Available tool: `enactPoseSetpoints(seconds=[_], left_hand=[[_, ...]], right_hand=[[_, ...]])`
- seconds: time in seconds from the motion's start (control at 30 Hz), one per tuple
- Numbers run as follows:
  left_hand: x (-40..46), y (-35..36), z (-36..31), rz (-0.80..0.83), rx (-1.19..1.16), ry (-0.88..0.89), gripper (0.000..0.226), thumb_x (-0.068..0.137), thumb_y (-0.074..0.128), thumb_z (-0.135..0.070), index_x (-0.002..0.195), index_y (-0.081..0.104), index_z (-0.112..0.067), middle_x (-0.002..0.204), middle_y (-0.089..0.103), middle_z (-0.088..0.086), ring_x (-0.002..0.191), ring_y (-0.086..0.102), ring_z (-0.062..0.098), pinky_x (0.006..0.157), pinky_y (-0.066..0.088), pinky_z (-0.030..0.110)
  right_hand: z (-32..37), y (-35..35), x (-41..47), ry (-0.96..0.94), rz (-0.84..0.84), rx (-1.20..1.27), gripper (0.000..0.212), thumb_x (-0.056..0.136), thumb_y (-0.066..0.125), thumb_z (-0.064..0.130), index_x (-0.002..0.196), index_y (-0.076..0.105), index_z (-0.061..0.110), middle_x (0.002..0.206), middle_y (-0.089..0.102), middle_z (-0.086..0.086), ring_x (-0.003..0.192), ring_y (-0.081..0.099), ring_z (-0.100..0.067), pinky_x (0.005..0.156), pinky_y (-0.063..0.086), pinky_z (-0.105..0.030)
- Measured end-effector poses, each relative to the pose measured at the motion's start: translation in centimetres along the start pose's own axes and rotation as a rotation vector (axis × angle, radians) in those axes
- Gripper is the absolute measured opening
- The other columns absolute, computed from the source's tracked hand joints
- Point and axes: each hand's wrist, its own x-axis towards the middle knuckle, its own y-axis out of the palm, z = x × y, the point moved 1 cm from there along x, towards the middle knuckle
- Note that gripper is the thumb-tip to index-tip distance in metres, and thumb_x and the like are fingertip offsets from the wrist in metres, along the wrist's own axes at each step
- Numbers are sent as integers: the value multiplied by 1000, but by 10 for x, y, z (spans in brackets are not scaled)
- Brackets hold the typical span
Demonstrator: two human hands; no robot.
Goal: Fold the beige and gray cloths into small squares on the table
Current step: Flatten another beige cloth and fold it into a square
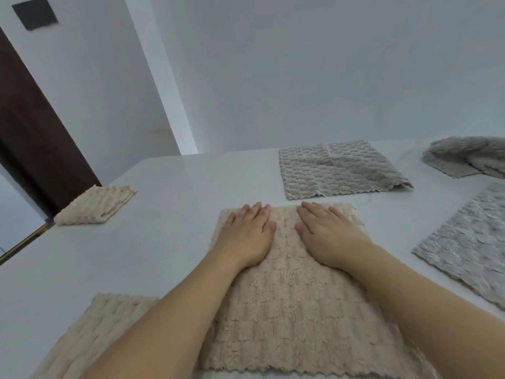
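Both hands flat on the beige cloth (295, 283) in the middle of the bench (169, 192), palms down, fingers straight and close together: left hand (246, 236) and right hand (325, 236) side by side near the cloth's far edge, a narrow strip of fabric between them. Nothing grasped by either grip; released, pressing only.

Apparently a smoothing or flattening step: cloth spread out, seemingly still at large size, not yet down to a small square. Hard to tell whether one fold is already in.

Around the grips:
- Far off to the left of the left hand, near the bench corner, a folded beige square (95, 205), looking finished.
- Near side, left of the left forearm, another beige cloth (103, 324), lying flat, partly under the arm.
- Just beyond the right fingertips, apart from the cloth in hand, a gray cloth (338, 170), laid out with a corner turned.
- Well to the right of the right hand, a second gray cloth (470, 247), flat.
- Farther right and beyond, a crumpled gray cloth (470, 155).

Next move, as a judgement: pinching of an edge or two corners, then lifting and laying over onto the opposite edge, with edges aligned before pressing. Thick, fluffy pile likely to spring back, so a firm press along the crease needed. Most of the task still ahead.
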Motion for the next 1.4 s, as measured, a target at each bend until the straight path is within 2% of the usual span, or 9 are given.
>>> enactPoseSetpoints(seconds=[0.1, 0.3, 0.43, 0.53, 0.87, 1.1, 1.2, 1.27, 1.4], left_hand=[[-4, -3, 9, 23, 16, 5, 57, 104, 12, -48, 157, 3, -29, 165, -3, -10, 150, -6, 11, 122, -4, 37], [-4, -13, 8, 93, 24, -66, 58, 104, 11, -48, 157, 2, -26, 165, -5, -6, 151, -8, 15, 122, -7, 41], [-9, -10, -13, 47, -23, -17, 57, 104, 12, -45, 158, 5, -25, 165, -3, -6, 151, -7, 17, 121, -7, 42], [-12, 1, -10, 8, 1, -25, 57, 104, 13, -46, 157, 5, -29, 165, -2, -9, 151, -5, 14, 121, -5, 44], [-15, 2, -12, 21, 2, -49, 59, 103, 11, -48, 157, -1, -28, 165, -7, -8, 151, -10, 15, 121, -9, 46], [-32, 7, -30, 31, -11, -82, 62, 102, 10, -49, 157, -4, -24, 164, -11, -3, 150, -13, 20, 119, -11, 49], [-31, 4, -31, 41, -4, -76, 62, 102, 11, -47, 157, -3, -23, 164, -12, -3, 150, -16, 20, 119, -13, 48], [-28, 0, -31, 24, 8, -53, 60, 103, 11, -46, 158, 1, -23, 165, -9, -5, 150, -15, 20, 119, -13, 47], [-24, 4, -23, -1, -11, -38, 57, 103, 13, -45, 157, 5, -28, 165, -3, -9, 151, -7, 16, 121, -7, 45]], right_hand=[[-17, -1, -9, 14, 26, -47, 58, 103, 12, 43, 155, 8, 19, 163, 0, 5, 149, -2, -12, 121, -3, -35], [-21, -12, -6, 162, 64, -60, 59, 104, 12, 39, 155, 4, 12, 163, -3, -2, 149, -4, -17, 121, -1, -40], [5, -14, -1, 107, -37, 1, 57, 104, 15, 34, 155, 3, 10, 163, -2, -3, 149, -4, -18, 121, 0, -39], [14, 1, -3, 92, 32, 16, 59, 103, 12, 39, 155, 3, 11, 163, -4, -3, 149, -5, -18, 121, -2, -40], [10, 7, -2, 81, 27, -38, 60, 102, 11, 43, 156, 3, 17, 163, -5, 1, 149, -6, -15, 121, -4, -38], [-10, -3, -13, 27, 76, -30, 53, 103, 13, 41, 154, 1, 37, 162, -5, 9, 148, -7, -10, 121, -5, -38], [-13, -11, -11, 54, 109, -76, 54, 102, 13, 40, 154, -1, 34, 163, -7, 5, 149, -8, -15, 120, -6, -42], [-3, -15, -6, 35, 60, -92, 55, 102, 13, 38, 155, -1, 31, 163, -6, 3, 149, -9, -17, 120, -7, -43], [18, -1, -6, 6, 61, 2, 55, 103, 12, 39, 155, 1, 27, 163, -5, 5, 149, -8, -15, 120, -6, -39]])
